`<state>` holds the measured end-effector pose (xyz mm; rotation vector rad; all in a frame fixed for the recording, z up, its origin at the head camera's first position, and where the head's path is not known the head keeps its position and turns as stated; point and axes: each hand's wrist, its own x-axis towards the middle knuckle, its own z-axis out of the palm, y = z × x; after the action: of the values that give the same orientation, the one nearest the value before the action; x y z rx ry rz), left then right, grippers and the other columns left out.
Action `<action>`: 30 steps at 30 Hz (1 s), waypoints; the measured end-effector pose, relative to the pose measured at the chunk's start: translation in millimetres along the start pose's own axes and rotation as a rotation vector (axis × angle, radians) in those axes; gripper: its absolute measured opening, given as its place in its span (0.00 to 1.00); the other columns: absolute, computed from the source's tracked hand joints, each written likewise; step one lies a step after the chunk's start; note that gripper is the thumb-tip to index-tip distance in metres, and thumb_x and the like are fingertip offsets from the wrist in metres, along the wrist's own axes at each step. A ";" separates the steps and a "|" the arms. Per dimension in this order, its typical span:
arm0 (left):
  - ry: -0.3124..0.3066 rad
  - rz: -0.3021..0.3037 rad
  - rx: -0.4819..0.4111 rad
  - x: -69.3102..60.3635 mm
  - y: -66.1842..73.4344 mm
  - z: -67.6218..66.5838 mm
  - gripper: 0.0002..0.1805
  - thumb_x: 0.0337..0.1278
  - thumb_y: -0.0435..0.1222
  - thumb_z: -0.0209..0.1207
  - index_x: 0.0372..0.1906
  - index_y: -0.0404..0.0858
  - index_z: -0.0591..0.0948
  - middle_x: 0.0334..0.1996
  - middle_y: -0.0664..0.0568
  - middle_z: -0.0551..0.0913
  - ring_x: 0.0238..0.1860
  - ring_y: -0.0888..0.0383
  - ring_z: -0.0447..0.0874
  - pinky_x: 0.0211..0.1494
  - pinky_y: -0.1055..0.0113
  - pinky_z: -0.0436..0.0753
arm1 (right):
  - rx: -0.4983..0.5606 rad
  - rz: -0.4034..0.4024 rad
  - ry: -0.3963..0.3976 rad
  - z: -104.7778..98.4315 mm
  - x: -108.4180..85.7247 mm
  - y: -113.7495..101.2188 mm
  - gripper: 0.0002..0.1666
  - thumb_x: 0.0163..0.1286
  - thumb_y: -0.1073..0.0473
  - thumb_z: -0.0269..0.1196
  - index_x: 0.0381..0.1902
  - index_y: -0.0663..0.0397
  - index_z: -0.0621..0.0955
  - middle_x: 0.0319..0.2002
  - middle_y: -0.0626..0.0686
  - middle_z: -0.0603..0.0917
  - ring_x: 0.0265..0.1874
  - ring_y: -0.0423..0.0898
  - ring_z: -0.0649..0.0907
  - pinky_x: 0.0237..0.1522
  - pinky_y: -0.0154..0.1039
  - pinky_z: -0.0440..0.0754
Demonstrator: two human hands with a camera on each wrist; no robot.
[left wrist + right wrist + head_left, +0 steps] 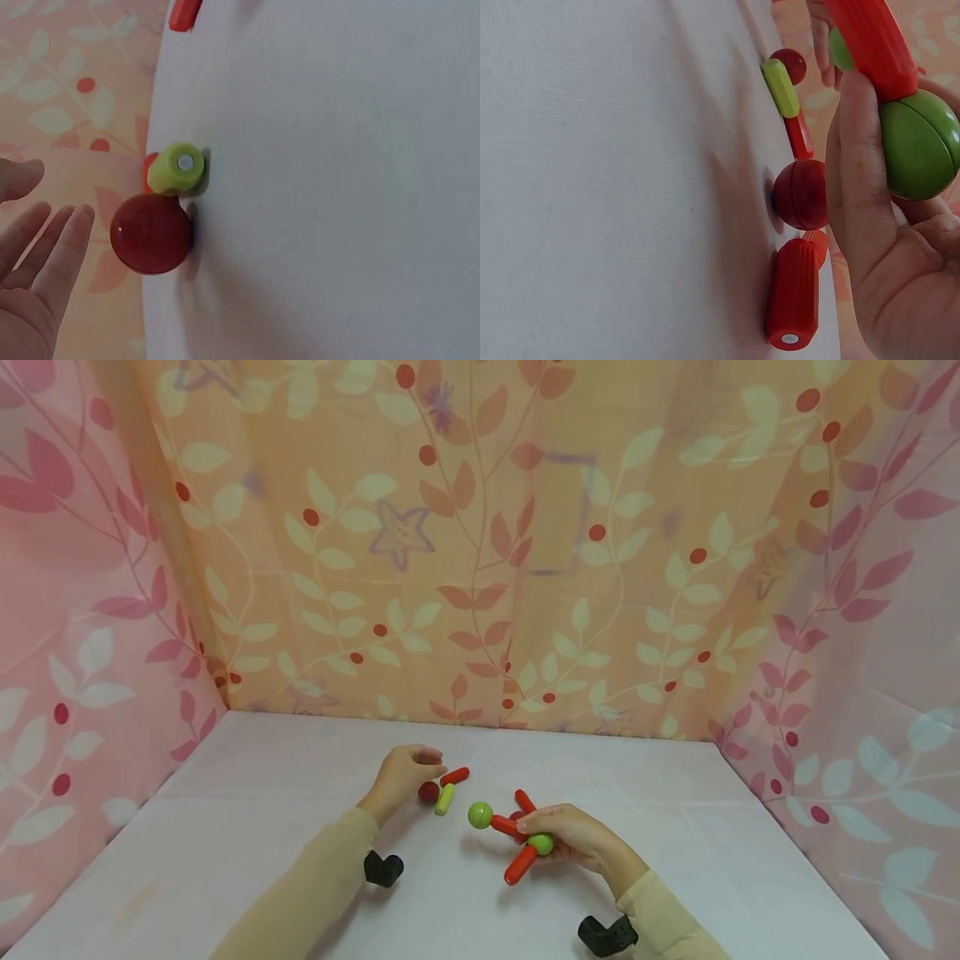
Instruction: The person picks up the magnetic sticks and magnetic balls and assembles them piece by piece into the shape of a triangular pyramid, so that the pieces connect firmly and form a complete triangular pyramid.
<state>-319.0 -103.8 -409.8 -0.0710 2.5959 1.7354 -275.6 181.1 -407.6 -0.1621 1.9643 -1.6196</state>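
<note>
My right hand [573, 835] pinches a green ball [921, 146] between thumb and fingers. A red rod [874, 45] joins this ball, and another green ball [481, 815] shows at the left end of a red rod [505, 825]. A dark red ball [801, 195] and a red rod [793, 292] with a silvery end lie beyond the right fingers; whether they join the held piece is unclear. My left hand [407, 777], fingers loosely extended and holding nothing, hovers beside a dark red ball [151, 234], a yellow-green rod [176, 168] and a red rod [455, 776].
White cloth covers the table [450, 910]. Patterned curtains [480, 568] close off the back and both sides. Black wrist mounts [383, 869] sit on both forearms.
</note>
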 end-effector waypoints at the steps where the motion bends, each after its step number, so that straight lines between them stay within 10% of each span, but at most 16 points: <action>1: 0.000 0.000 0.004 2.6 -0.1 0.6 0.17 0.60 0.38 0.66 0.53 0.36 0.84 0.49 0.49 0.86 0.51 0.53 0.83 0.58 0.57 0.83 | 0.001 0.001 0.004 0.2 -0.2 -0.1 0.16 0.67 0.51 0.65 0.42 0.58 0.87 0.31 0.48 0.88 0.28 0.40 0.85 0.38 0.36 0.87; 30: -0.057 -0.069 0.057 38.5 -12.4 20.8 0.16 0.55 0.35 0.69 0.49 0.35 0.84 0.47 0.45 0.84 0.43 0.53 0.81 0.49 0.63 0.84 | -0.002 -0.007 0.014 -1.2 0.2 1.6 0.18 0.68 0.51 0.65 0.45 0.61 0.86 0.33 0.49 0.88 0.29 0.41 0.85 0.40 0.39 0.88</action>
<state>-357.1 -90.3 -430.8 -0.1073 2.5690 1.6155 -275.9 182.4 -409.0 -0.1596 1.9777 -1.6276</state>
